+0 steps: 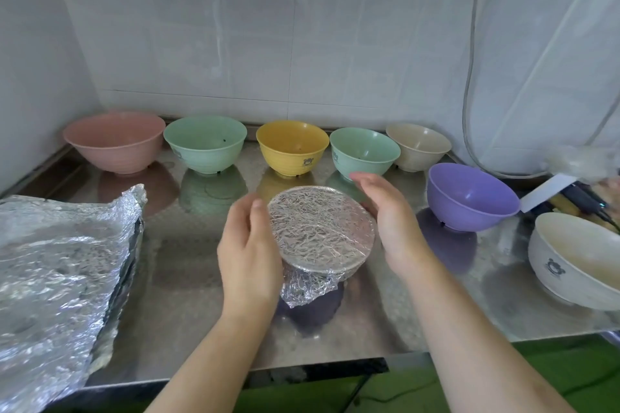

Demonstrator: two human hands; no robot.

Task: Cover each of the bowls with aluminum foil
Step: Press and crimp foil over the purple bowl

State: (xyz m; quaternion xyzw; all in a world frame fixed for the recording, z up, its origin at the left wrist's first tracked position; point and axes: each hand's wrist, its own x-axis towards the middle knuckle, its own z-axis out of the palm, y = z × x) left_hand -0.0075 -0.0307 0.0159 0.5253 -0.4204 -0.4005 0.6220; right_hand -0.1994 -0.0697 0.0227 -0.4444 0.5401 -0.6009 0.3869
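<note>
Foil-covered bowl (322,231) sits at centre of the steel desk (188,265), top wrapped flat w/ crinkled foil, a loose flap hanging at its near-left side. Left hand (248,251) flat against bowl's left side, fingers straight, thumb at rim. Right hand (389,214) just beside the right rim, fingers straight and relaxed, gripping nothing; can't tell if palm touches foil. Back row along wall, all uncovered, L to R: pink bowl (115,142), green bowl (205,147), yellow bowl (292,146), 2nd green bowl (364,152), beige bowl (419,146). Purple bowl (469,199) near right of right hand, uncovered. White bowl (577,258) at far right edge, tilted. Foil sheets (63,271) piled at left of desk
</note>
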